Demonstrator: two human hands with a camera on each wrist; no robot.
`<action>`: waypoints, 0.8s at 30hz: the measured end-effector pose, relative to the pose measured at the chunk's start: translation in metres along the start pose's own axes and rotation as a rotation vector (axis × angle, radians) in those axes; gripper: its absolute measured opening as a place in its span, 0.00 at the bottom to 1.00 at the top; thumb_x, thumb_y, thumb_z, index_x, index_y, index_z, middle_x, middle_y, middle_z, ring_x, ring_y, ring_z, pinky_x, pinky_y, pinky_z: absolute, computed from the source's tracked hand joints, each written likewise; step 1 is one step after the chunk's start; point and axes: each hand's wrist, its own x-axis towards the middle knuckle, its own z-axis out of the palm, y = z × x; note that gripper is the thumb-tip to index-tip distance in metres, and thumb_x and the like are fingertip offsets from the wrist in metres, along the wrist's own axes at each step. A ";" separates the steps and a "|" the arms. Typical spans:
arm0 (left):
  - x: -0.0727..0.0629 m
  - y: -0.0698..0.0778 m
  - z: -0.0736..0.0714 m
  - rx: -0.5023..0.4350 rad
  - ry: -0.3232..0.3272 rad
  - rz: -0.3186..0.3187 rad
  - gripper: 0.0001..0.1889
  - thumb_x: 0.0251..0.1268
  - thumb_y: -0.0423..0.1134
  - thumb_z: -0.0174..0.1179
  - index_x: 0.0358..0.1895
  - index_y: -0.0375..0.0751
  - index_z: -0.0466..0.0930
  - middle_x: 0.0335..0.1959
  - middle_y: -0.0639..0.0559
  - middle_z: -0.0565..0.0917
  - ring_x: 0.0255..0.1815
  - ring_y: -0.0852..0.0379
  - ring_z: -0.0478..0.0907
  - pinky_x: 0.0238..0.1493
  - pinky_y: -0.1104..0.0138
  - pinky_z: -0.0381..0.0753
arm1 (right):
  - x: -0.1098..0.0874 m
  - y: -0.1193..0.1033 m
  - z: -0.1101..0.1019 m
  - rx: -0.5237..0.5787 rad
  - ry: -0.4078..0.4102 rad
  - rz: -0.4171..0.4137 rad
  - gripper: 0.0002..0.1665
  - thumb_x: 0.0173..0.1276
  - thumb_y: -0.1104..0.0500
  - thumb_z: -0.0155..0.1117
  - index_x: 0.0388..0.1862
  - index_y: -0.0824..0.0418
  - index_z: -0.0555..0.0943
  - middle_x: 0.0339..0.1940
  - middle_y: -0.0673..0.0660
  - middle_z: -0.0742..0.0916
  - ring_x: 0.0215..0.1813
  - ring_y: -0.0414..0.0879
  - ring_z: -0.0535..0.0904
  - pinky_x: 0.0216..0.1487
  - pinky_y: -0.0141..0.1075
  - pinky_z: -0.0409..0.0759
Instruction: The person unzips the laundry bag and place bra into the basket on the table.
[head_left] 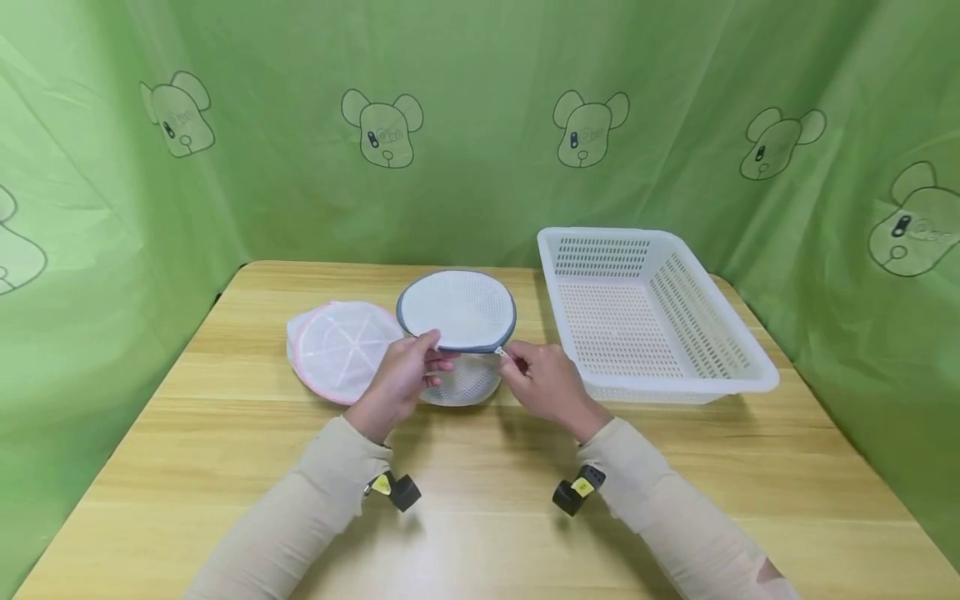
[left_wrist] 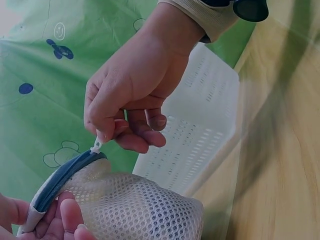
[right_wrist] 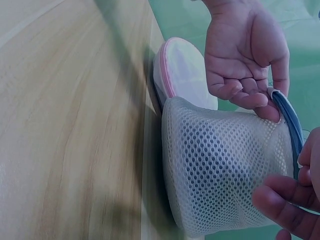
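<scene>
A white mesh laundry bag (head_left: 459,302) with a blue-grey zipper round its top stands upright at the middle of the table. My left hand (head_left: 396,377) pinches the zipper edge at the near left, thumb above and fingers beneath. At the near right of the rim my right hand (head_left: 546,382) pinches the white zipper pull (left_wrist: 97,145) between thumb and forefinger. In the right wrist view the honeycomb mesh side (right_wrist: 210,155) shows below the blue zipper band (right_wrist: 289,117). The mesh lid lies over the top, so the inside is hidden.
Left of the mesh bag lies a round white bag (head_left: 347,346) with pink trim, close to my left hand. A large white plastic basket (head_left: 667,385) with slotted walls stands to the right. Green printed cloth (head_left: 480,200) hangs behind the wooden table (head_left: 480,533).
</scene>
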 end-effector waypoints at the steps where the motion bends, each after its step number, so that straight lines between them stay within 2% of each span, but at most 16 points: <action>1: 0.000 0.001 0.000 -0.001 0.004 -0.002 0.11 0.76 0.41 0.47 0.40 0.35 0.74 0.26 0.53 0.84 0.26 0.61 0.77 0.24 0.72 0.70 | 0.000 0.000 0.000 0.000 -0.002 0.001 0.15 0.58 0.63 0.54 0.14 0.53 0.66 0.12 0.43 0.68 0.17 0.37 0.62 0.17 0.30 0.57; 13: 0.000 0.005 -0.008 -0.015 0.020 -0.004 0.11 0.76 0.41 0.47 0.40 0.37 0.73 0.26 0.53 0.83 0.26 0.60 0.76 0.26 0.72 0.70 | 0.000 0.002 -0.001 -0.004 -0.003 0.003 0.16 0.58 0.63 0.54 0.13 0.53 0.65 0.12 0.43 0.67 0.16 0.38 0.61 0.17 0.31 0.57; 24: 0.002 0.003 -0.014 -0.022 0.026 -0.016 0.12 0.77 0.41 0.47 0.35 0.38 0.72 0.25 0.52 0.82 0.25 0.61 0.75 0.24 0.72 0.70 | -0.001 0.003 0.000 0.005 -0.018 0.014 0.15 0.57 0.63 0.55 0.13 0.53 0.67 0.12 0.44 0.68 0.17 0.39 0.62 0.17 0.32 0.58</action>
